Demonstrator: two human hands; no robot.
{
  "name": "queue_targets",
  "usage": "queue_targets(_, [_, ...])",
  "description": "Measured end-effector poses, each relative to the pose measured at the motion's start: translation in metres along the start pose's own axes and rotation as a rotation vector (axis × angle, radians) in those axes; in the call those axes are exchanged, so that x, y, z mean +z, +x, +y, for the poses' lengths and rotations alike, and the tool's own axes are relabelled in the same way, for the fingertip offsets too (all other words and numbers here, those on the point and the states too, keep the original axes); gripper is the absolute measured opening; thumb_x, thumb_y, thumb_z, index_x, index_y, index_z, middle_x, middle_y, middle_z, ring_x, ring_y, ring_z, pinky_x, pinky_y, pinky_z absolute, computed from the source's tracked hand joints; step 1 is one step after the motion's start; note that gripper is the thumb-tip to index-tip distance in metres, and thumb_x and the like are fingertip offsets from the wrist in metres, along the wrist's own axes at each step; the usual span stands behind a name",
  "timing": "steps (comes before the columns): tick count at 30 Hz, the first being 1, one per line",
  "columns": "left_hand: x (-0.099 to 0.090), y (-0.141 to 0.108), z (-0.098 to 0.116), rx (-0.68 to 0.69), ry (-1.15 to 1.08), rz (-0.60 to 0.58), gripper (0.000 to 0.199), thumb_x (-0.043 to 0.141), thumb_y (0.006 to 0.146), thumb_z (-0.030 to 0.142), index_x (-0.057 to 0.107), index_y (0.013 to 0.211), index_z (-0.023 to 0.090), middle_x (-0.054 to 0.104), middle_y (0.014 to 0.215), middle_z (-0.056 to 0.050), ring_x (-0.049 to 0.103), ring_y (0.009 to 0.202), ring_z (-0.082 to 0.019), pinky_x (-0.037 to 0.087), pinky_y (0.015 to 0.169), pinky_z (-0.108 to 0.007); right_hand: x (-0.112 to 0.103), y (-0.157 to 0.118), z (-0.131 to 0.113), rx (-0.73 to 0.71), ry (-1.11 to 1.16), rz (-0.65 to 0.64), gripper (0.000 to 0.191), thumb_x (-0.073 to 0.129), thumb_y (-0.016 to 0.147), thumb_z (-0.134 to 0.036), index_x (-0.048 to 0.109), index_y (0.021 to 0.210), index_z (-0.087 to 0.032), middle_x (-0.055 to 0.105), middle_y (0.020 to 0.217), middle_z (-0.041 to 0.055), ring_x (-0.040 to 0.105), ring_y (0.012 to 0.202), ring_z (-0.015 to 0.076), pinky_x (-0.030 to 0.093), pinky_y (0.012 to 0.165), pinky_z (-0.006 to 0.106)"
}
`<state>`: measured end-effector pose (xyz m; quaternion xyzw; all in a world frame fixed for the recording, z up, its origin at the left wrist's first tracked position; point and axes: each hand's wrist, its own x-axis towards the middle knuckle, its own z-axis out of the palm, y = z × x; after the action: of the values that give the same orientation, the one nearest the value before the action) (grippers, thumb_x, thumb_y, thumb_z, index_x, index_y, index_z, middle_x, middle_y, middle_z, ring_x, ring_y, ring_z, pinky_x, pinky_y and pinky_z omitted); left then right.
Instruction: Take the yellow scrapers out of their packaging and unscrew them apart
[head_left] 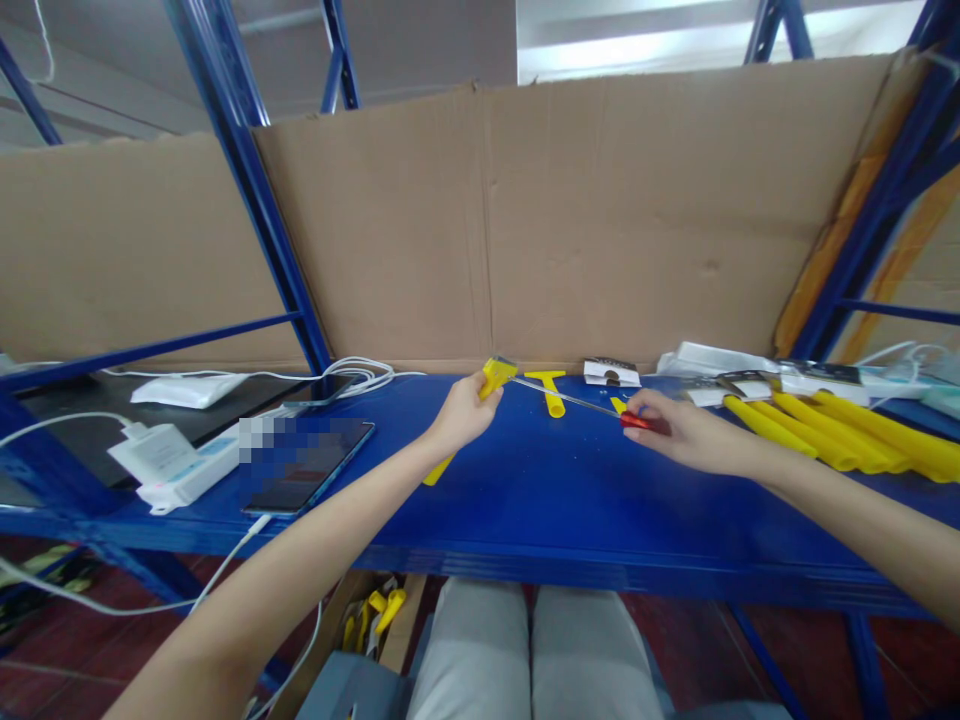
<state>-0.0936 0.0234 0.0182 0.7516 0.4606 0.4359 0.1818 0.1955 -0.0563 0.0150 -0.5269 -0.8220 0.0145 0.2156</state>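
Note:
My left hand (463,412) is closed round a yellow tool (498,376), whose handle shows again below the wrist. In my right hand (679,430) is the red handle of a screwdriver (639,423). Its long thin metal shaft points left, and the tip is at the head of the yellow tool; whether they touch is too small to tell. Between my hands, farther back on the blue shelf (525,510), lies a yellow T-shaped piece (553,395). A small yellow bit (619,405) lies by the screwdriver shaft.
Several yellow tubes (847,430) and white packets (720,360) lie at the right. A phone (311,467), a power strip (202,470) and white cables (364,375) are at the left. Cardboard (585,220) stands behind. Below is a box (405,620) with yellow pieces.

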Motion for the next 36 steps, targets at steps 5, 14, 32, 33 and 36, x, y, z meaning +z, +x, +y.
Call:
queue_targets(5, [-0.001,0.0,0.003,0.005,0.034,0.003,0.019,0.054,0.079,0.019,0.065,0.09,0.01,0.073,0.085,-0.009,0.067,0.079,-0.022,0.051,0.074,-0.031,0.005,0.0,-0.002,0.021,0.178,-0.097,0.049,0.027,0.088,-0.062,0.053,0.077,-0.021,0.061,0.07,0.0056,0.059,0.063,0.0193,0.049,0.059,0.034])
queue_targets(14, [0.001,0.003,0.0,0.05,0.063,-0.01,0.02,0.052,0.08,0.023,0.064,0.088,0.009,0.071,0.085,-0.01,0.066,0.078,-0.022,0.05,0.074,-0.033,0.018,0.002,0.01,0.093,0.317,-0.059,0.033,0.049,0.082,-0.056,0.041,0.085,-0.024,0.057,0.069,-0.0017,0.056,0.049,0.0135,0.048,0.047,0.028])
queue_targets(32, [-0.004,0.003,-0.003,0.159,0.224,-0.025,0.029,0.049,0.084,0.024,0.067,0.102,0.01,0.071,0.083,-0.009,0.065,0.075,-0.02,0.049,0.074,-0.03,0.038,0.003,0.025,-0.001,0.3,0.086,0.039,0.047,0.083,-0.059,0.053,0.092,-0.021,0.064,0.081,0.0053,0.062,0.072,0.0206,0.052,0.069,0.037])
queue_targets(33, [-0.004,0.003,-0.004,0.183,0.216,-0.023,0.031,0.049,0.084,0.024,0.067,0.105,0.011,0.072,0.085,-0.009,0.066,0.077,-0.02,0.05,0.076,-0.031,0.039,0.003,0.026,0.006,0.294,0.098,0.039,0.047,0.084,-0.058,0.054,0.094,-0.022,0.066,0.084,0.0068,0.063,0.076,0.0217,0.052,0.072,0.038])
queue_targets(36, [-0.004,0.005,-0.006,0.27,0.195,-0.013,0.036,0.048,0.084,0.023,0.064,0.115,0.012,0.073,0.097,-0.01,0.067,0.086,-0.022,0.05,0.084,-0.034,0.042,0.002,0.025,0.024,0.237,0.089,0.037,0.039,0.088,-0.053,0.057,0.096,-0.021,0.067,0.09,0.0101,0.064,0.083,0.0243,0.051,0.078,0.042])
